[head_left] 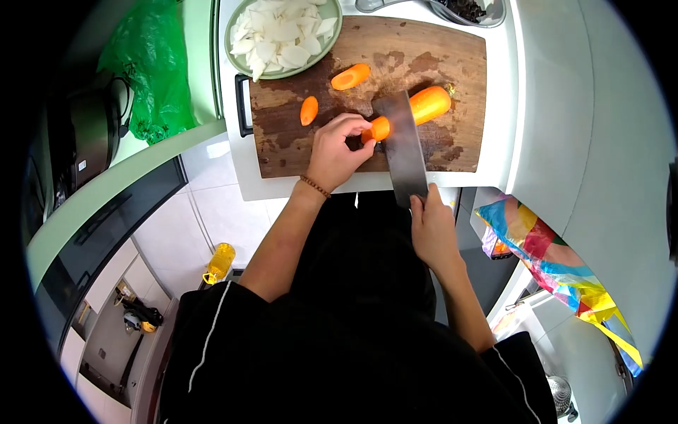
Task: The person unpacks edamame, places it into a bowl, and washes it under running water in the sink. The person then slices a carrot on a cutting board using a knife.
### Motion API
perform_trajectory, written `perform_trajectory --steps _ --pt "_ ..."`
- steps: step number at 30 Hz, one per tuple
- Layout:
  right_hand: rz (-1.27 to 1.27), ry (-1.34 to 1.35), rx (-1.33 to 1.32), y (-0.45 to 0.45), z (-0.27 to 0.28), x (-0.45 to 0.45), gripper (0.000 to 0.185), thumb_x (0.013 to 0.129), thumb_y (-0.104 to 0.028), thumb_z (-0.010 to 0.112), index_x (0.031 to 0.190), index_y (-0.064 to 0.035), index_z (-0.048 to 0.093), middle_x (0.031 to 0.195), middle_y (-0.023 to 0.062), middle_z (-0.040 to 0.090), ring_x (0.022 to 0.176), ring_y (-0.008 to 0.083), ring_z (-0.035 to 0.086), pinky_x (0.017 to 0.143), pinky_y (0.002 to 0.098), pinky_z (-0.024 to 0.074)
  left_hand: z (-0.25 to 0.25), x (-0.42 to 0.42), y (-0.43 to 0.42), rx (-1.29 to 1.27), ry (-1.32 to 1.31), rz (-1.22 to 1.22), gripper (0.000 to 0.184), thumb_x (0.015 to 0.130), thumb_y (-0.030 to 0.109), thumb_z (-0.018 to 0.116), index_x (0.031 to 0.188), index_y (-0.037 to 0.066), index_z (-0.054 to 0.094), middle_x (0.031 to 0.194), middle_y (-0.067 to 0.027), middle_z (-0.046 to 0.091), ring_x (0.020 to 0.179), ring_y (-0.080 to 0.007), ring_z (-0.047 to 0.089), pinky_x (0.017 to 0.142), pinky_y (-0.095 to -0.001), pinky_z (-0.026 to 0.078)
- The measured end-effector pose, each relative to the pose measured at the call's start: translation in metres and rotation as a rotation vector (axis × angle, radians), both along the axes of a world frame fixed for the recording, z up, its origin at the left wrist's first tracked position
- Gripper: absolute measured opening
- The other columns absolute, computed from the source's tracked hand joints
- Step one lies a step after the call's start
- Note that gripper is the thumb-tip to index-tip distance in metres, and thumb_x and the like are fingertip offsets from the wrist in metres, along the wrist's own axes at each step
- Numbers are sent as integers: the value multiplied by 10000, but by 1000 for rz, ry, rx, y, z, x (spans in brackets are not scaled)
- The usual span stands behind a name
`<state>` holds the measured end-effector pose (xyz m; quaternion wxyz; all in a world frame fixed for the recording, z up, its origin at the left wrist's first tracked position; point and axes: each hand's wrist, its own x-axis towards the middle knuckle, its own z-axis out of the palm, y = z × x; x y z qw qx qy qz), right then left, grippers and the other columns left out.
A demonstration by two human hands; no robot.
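Observation:
An orange carrot [430,105] lies slantwise on the wooden cutting board [452,63], its stem end at the upper right. Across it stands the broad blade of a cleaver [406,148], and my right hand [433,226] is closed round the handle near the board's front edge. My left hand [339,150] pinches the near end of the carrot [377,128], left of the blade, between thumb and fingers. Whether the blade has gone right through cannot be seen. Two cut carrot pieces, a longer one [351,76] and a small one [309,111], rest farther left on the board.
A green plate [232,53] heaped with white slices [282,35] overlaps the board's upper left corner. A bowl [487,20] with dark pieces stands at the top right. A green plastic bag [152,71] hangs left. An oil bottle [220,261] stands on the floor.

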<state>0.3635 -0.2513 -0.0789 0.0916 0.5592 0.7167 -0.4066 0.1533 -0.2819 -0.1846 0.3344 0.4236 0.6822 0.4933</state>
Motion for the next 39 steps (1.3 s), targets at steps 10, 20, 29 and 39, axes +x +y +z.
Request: perform_trajectory --steps 10,20,29,39 --pt "-24 160 102 -6 -53 17 251 1027 -223 565 1085 13 500 765 322 656 736 551 631 656 600 502 8 24 3 33 162 50 344 748 14 772 1057 31 622 952 -81 636 836 -216 642 780 -318 544" --pt "223 29 348 97 -19 38 222 1024 -280 565 1038 -61 538 862 269 698 819 494 667 728 588 526 18 8 14 -170 -843 270 402 881 -17 674 1264 -52 558 1056 -85 664 884 -130 634 763 -258 516" --pt "-265 309 310 72 9 96 284 1023 -179 613 977 90 533 842 224 725 696 235 689 650 381 521 33 20 25 -380 282 82 493 764 126 767 1213 5 602 1071 -135 639 947 -281 642 830 -395 532" --pt "-463 261 207 38 -17 139 252 1022 -177 611 1028 65 542 885 255 724 797 313 733 714 411 538 53 71 158 -237 537 -253 555 821 205 767 1292 45 521 1226 -183 575 1160 -403 578 973 -467 503"
